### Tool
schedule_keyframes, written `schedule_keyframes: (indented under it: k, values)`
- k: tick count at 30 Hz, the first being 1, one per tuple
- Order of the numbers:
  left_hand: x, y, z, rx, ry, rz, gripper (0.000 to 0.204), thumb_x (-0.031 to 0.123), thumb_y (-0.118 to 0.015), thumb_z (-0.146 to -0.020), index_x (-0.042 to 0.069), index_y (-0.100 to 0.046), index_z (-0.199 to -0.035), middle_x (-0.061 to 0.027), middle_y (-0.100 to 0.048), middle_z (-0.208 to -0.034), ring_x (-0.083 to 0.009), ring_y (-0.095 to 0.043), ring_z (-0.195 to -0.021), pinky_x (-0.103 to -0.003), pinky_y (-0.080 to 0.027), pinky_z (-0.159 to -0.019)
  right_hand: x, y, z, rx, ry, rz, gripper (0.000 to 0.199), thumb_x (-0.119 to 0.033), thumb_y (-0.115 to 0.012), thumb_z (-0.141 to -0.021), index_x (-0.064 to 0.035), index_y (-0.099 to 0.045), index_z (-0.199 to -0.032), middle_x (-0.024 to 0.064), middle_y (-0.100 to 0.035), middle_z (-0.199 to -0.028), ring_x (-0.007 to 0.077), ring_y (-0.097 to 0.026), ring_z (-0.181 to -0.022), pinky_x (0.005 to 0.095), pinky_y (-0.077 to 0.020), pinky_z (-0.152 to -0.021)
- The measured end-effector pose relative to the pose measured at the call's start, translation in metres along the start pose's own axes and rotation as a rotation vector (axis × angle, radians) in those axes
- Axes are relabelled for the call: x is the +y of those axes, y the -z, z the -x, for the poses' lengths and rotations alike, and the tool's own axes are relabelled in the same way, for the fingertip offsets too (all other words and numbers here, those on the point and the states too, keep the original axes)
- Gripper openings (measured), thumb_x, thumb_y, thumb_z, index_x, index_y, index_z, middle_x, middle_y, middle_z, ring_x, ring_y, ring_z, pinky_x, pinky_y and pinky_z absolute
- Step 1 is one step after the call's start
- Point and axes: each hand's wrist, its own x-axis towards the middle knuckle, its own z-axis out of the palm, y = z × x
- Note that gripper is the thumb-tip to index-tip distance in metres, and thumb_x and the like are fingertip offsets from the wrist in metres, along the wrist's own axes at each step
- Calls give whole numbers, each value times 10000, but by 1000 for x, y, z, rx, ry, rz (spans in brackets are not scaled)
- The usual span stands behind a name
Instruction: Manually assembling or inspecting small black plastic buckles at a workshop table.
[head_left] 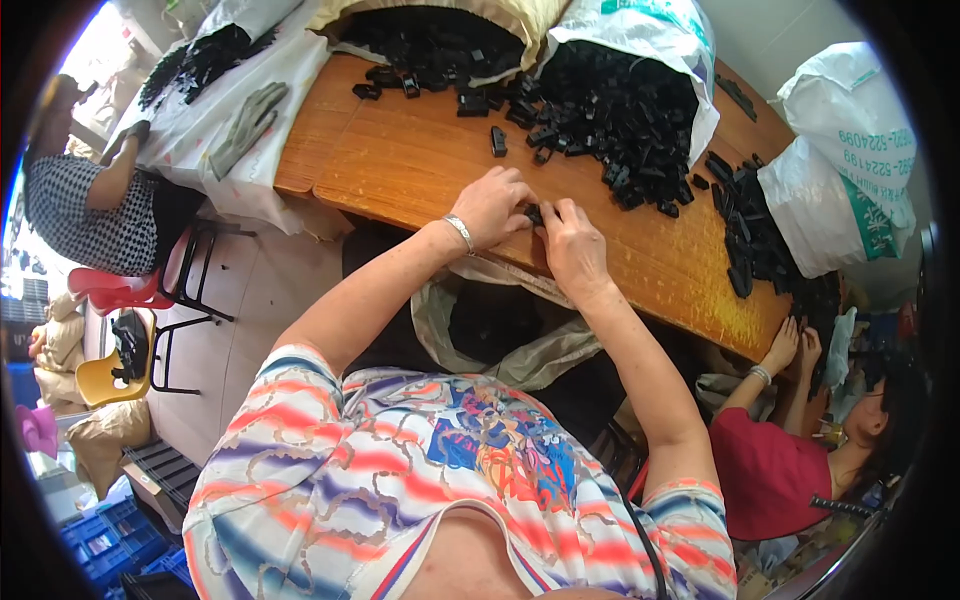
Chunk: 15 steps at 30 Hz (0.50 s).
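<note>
Near the front edge of the wooden table [400, 150], a small black part [534, 214] sits between my two hands, mostly covered by fingers. My left hand [490, 210], with a silver bracelet at the wrist, pinches it from the left. From the other side, the thumb and fingers of my right hand [575, 248] close on the same piece. One loose black plastic part [498, 141] lies just beyond my hands. Farther back, a heap of black plastic parts [630, 120] spills from a white woven sack [645, 40].
Below the table edge an open sack [440, 325] hangs before my lap. A paper sack [530, 25] of black parts stands at the back. More long black parts [745, 220] lie at right, beside a co-worker in red [770, 470]. Another person [90, 200] sits left, near a grey glove [245, 130].
</note>
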Motion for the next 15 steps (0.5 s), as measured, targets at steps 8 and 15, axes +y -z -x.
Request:
schedule_keyframes:
  k: [8,15]
  values:
    - [-46,40,-28,169,-176,-327,266,58,-647,-791,133,-676,-1044,-107,-601,-1171,-302,-551,-1143,-364,-507,-931,-46,25,56,-150,-106,-246,315,-62,-745,-758,-68,-665,-1062,119,-623,-976,341,-660,-830,414,-548,-702]
    - [-60,42,-50,-32,-212,-447,162,146,-663,-837,107,-688,-992,-85,-631,-1086,-270,-577,-1084,-372,-523,-874,-4,30,52,56,-93,-324,196,-92,-720,-798,-67,-690,-990,126,-635,-845,327,-656,-783,400,-541,-678]
